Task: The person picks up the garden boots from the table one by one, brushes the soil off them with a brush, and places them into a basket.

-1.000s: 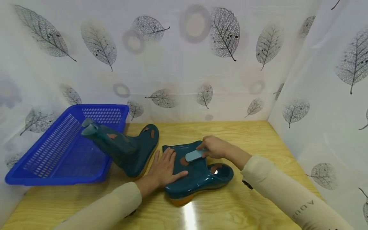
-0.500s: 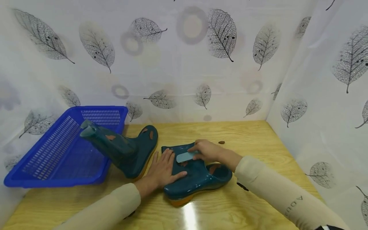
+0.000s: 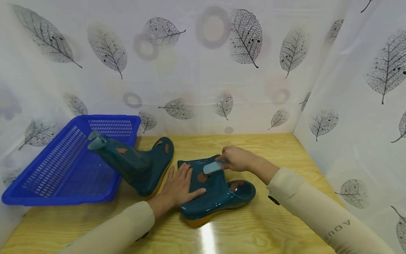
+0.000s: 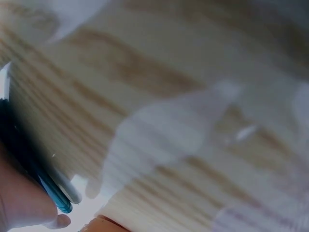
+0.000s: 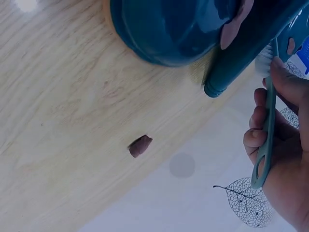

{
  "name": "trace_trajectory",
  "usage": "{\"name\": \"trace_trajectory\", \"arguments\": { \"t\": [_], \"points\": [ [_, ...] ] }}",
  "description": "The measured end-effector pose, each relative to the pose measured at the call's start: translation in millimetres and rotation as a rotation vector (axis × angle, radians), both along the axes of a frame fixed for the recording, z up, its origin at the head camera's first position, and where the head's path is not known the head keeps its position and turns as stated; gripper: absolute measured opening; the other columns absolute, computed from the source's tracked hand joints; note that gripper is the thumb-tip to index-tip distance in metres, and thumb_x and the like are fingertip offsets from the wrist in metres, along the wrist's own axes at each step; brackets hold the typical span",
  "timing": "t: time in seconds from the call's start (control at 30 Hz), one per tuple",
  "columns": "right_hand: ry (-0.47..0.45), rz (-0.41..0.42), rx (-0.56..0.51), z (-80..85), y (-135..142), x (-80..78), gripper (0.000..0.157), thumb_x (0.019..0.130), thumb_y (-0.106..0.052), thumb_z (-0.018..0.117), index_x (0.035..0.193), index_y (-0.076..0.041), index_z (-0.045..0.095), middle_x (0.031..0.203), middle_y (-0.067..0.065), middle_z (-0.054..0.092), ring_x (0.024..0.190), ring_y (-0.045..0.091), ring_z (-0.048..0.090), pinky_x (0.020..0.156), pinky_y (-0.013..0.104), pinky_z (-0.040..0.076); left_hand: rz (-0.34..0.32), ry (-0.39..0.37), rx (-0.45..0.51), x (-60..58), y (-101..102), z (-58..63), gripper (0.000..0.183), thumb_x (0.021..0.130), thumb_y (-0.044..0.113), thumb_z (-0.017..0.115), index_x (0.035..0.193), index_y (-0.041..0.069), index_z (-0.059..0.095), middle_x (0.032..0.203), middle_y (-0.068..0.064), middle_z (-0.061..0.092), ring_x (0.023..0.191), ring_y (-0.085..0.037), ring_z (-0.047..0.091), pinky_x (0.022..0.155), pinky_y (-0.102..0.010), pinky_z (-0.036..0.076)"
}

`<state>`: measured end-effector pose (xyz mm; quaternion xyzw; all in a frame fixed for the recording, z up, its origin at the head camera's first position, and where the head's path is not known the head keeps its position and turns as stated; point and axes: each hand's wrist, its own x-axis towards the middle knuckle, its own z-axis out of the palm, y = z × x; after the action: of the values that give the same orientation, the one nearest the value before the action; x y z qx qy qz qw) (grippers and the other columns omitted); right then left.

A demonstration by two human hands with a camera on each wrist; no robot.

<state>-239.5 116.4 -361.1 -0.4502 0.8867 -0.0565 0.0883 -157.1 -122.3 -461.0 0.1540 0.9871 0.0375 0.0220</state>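
A dark teal rubber boot (image 3: 210,206) lies on its side, with brown patches on its shaft and toe. My left hand (image 3: 178,187) rests on the shaft, fingers straight and spread. My right hand (image 3: 238,159) grips a pale blue-green brush (image 3: 212,167) over the shaft, just above a brown patch (image 3: 202,177). White bristles (image 5: 263,60) show in the right wrist view, close to the boot; I cannot tell whether they touch. The left wrist view catches only part of the left hand (image 4: 24,200) and a boot edge (image 4: 57,195).
The matching boot (image 3: 142,169) stands to the left, its shaft leaning over a blue plastic basket (image 3: 60,201). A small brown piece (image 5: 140,146) lies on the wooden table (image 3: 279,225). A leaf-print curtain (image 3: 196,81) encloses the back and sides.
The right hand has swept the brush left across the shaft, then back right, uncovering the brown patch again. The left hand and both boots have stayed in place.
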Motion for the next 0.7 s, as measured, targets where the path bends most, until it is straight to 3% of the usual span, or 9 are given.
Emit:
{"name": "trace_trajectory", "arguments": {
  "t": [0.2,0.37,0.7],
  "points": [
    [-0.056,-0.031,-0.016,-10.4,-1.1,4.1,0.032,0.085,-0.021,0.068,0.114,-0.009,0.067,0.091,0.007,0.062,0.074,0.012,0.052,0.063,0.022,0.044,0.0,-0.01,-0.003,-0.7,0.6,0.9,0.105,0.076,0.086,0.014,0.145,0.008,0.03,0.152,-0.01,0.027,0.144,-0.026,0.015,0.112,-0.058,0.01],
    [-0.078,0.006,-0.083,-23.7,0.1,2.7,0.032,0.084,-0.021,0.069,0.113,-0.007,0.068,0.09,0.007,0.065,0.077,0.017,0.058,0.065,0.024,0.046,-0.005,0.005,0.007,0.4,-0.5,0.5,0.104,0.076,0.086,0.017,0.144,0.008,0.032,0.151,-0.011,0.029,0.144,-0.027,0.017,0.111,-0.059,0.012],
    [-0.078,0.025,-0.143,-37.7,-10.4,2.4,0.036,0.085,-0.027,0.068,0.116,-0.011,0.066,0.091,0.002,0.065,0.079,0.012,0.057,0.069,0.025,0.047,0.005,-0.005,-0.004,0.8,1.0,1.8,0.104,0.076,0.086,0.017,0.145,0.009,0.031,0.152,-0.01,0.027,0.144,-0.026,0.016,0.111,-0.058,0.012]
  ]
}}
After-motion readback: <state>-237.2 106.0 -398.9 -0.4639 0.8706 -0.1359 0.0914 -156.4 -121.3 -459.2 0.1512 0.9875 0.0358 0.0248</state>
